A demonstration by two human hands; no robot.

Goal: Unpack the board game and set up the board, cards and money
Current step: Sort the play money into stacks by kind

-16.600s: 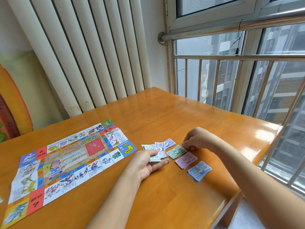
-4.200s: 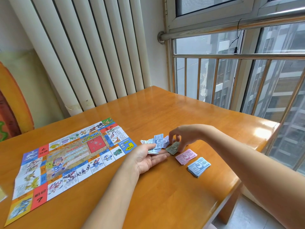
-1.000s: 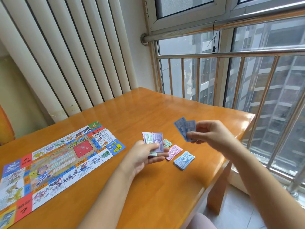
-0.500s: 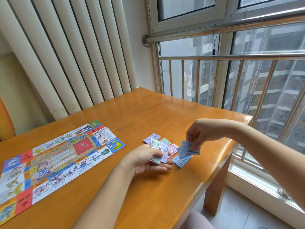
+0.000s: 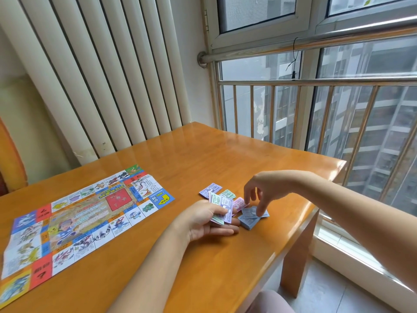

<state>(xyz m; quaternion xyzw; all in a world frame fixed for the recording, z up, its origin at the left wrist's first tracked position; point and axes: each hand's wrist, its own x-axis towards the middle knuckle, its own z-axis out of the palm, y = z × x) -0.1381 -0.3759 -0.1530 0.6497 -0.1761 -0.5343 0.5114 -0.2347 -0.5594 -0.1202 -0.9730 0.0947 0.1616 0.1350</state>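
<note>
Game board (image 5: 83, 218) lies flat and unfolded on the orange wooden desk (image 5: 203, 159), filling the 9 o'clock side, with its printed face up and its blue arrow corner pointing to the money. At 3 o'clock from the board, near the desk edge, four small piles of play money stand in a slanted row. The purple pile (image 5: 211, 189) is the farthest one, then at 4 o'clock from it come the green pile (image 5: 229, 194), the pink pile (image 5: 239, 203) and the blue pile (image 5: 250, 219), each partly hidden by the hands. The left hand (image 5: 203, 220) rests palm up on the desk, just at 9 o'clock from the blue pile. Its thumb presses a fan of banknotes (image 5: 222, 207) against the fingers, which stretch out beneath it, so this hand grips the notes. The right hand (image 5: 264, 188) hangs over the blue pile with the fingers loosely spread and pointing down. One fingertip touches the top blue note, and the hand holds nothing that I can see. A white ribbed radiator (image 5: 101, 75) stands behind the desk at 11 o'clock, and a window with a metal railing (image 5: 316, 109) is at 1 o'clock.
</note>
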